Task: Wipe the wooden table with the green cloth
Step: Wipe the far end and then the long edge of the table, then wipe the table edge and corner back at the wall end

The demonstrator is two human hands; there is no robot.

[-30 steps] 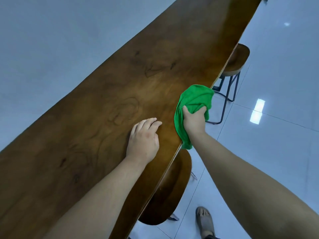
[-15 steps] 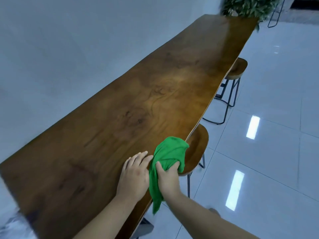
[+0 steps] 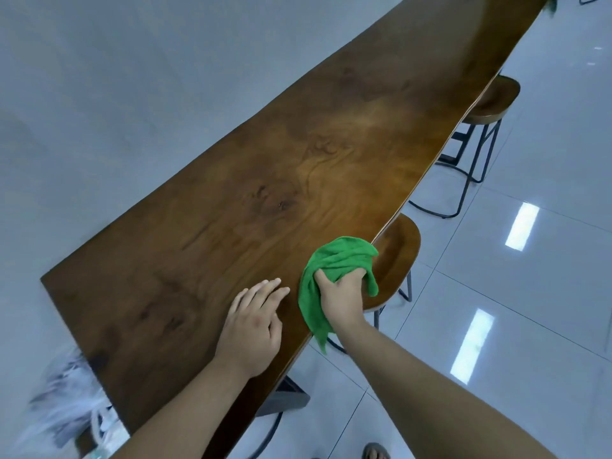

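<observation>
A long, dark wooden table [image 3: 271,180] runs from the lower left to the upper right along a pale wall. My right hand [image 3: 341,298] grips a bunched green cloth [image 3: 337,263] pressed on the table's near edge, and part of the cloth hangs over that edge. My left hand [image 3: 253,321] lies flat on the tabletop just left of the cloth, fingers spread, holding nothing.
A wooden stool [image 3: 395,260] is tucked under the edge right by the cloth, and a second stool [image 3: 490,104] stands farther along. Glossy white floor tiles [image 3: 530,293] lie to the right. A white plastic bag [image 3: 69,412] sits below the table's near left end. A sandalled foot [image 3: 376,452] shows at the bottom.
Over the last second my right hand has drawn the cloth back along the near edge toward the table's end, and my left hand moved with it. The view now tilts lower.
</observation>
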